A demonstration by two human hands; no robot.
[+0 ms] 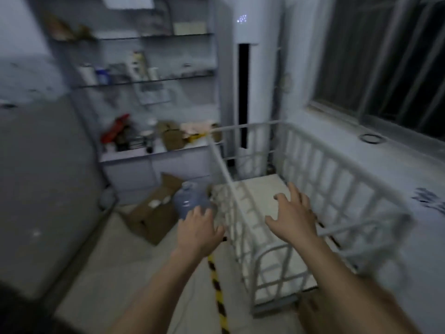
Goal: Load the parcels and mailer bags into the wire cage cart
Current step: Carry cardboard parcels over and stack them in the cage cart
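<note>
The fingers [295,192] of the right hand [292,214] are straight and spread wide, palm down, and grip nothing. Those of the left hand [199,229] lie straight and closer together, also empty. Below the right fingers is the inside of the white wire cage cart [325,169]. The left fingers hang just outside its left wall, over the floor. A pale flat surface [260,189] fills the cart's bottom under the right fingers; in the blur I cannot tell whether it is the base board or a flat parcel. The cart's long axis runs from below the right wrist straight out past the fingertips, its far short end facing a tall white standing air conditioner [258,68]. Ahead of the left fingers stands a blue plastic water bottle [187,198], with an open brown cardboard box [149,218] to their left and a yellow-and-black striped floor tape [218,292] under the left wrist. With both hands bare, this looks like a gap between loads. The next move probably calls for turning to find a parcel or mailer bag, none being plainly visible, and bringing it in over the top rail.
</note>
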